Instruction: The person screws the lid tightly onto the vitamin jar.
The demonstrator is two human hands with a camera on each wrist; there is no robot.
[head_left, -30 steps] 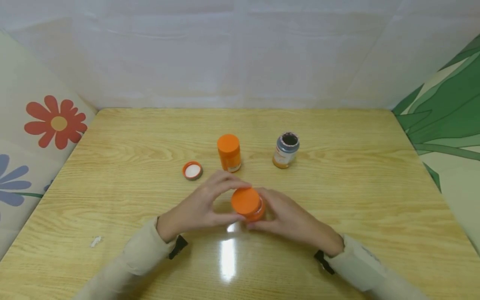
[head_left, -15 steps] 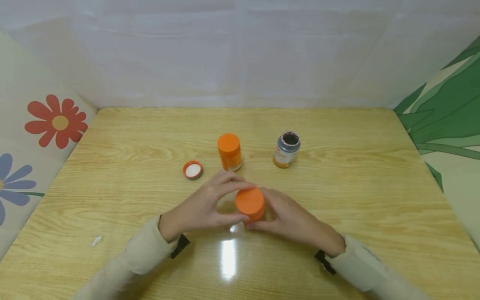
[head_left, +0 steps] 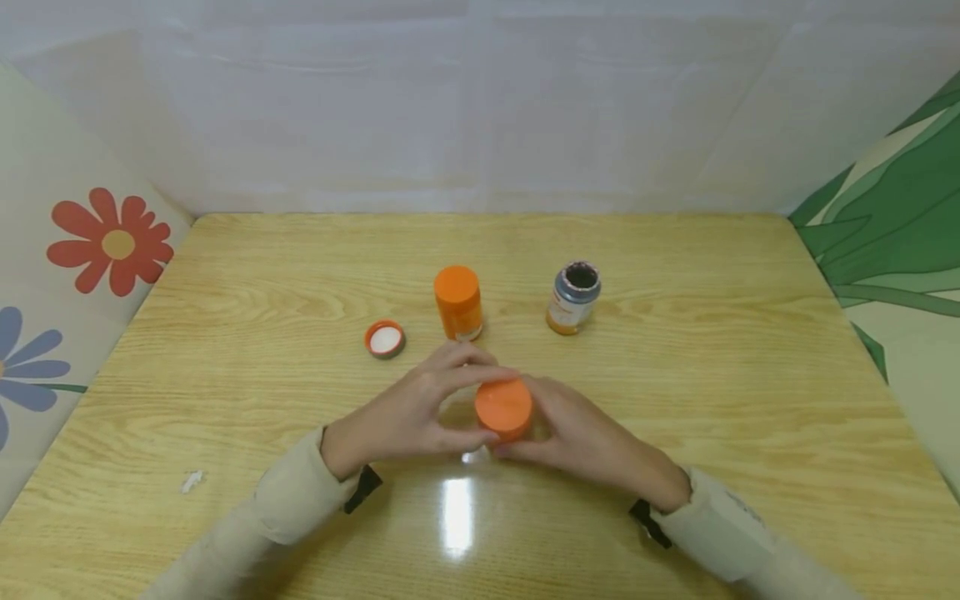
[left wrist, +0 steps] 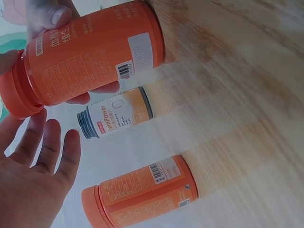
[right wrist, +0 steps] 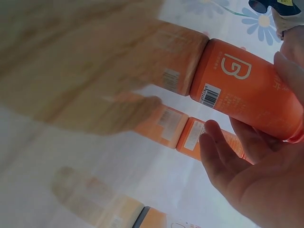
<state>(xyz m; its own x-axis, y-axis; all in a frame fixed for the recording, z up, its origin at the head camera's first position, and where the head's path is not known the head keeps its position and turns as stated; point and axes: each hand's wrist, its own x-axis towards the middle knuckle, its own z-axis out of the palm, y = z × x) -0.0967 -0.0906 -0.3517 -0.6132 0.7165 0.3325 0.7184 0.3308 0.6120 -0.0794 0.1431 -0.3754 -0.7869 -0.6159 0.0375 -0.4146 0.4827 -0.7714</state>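
1. Head view: blue flower print [head_left: 30,367], one, on the side panel, well left of the held bottle [right wrist: 247,90], the landmark for all places here.
2. Red flower print [head_left: 111,244], one, same panel; well left of the held bottle and farther back.
3. White mark [head_left: 192,481], one, on the wood-grain table [head_left: 712,375]; well left of the held bottle, nearer the person.
4. Cap [head_left: 385,340], one, grey outside, orange rim, white lining; lying inside up, left of the held bottle and farther back.
5. Left hand [head_left: 412,408], in a pale sleeve [head_left: 300,492]; at the left of the held bottle. Thumb on the near side and fingertips on the far side pinch the orange lid [head_left: 502,402]; in the left wrist view other fingers extend loosely.
6. Standing bottle [head_left: 459,304], orange, lidded, upright; beyond the held bottle, slightly left.
7. Held bottle, orange, pale print, barcode; upright between both hands, base on the table, lid on top. Whether the lid is tight cannot be told.
8. Uncapped jar [head_left: 573,300], grey neck, white label, orange lower band; upright, beyond the held bottle and right.
9. Right hand [head_left: 577,433]; at the right of the held bottle, thumb and fingers curved round its body; two fingers stand away in the right wrist view.
10. Green leaf print [head_left: 900,225]; well right of the held bottle.
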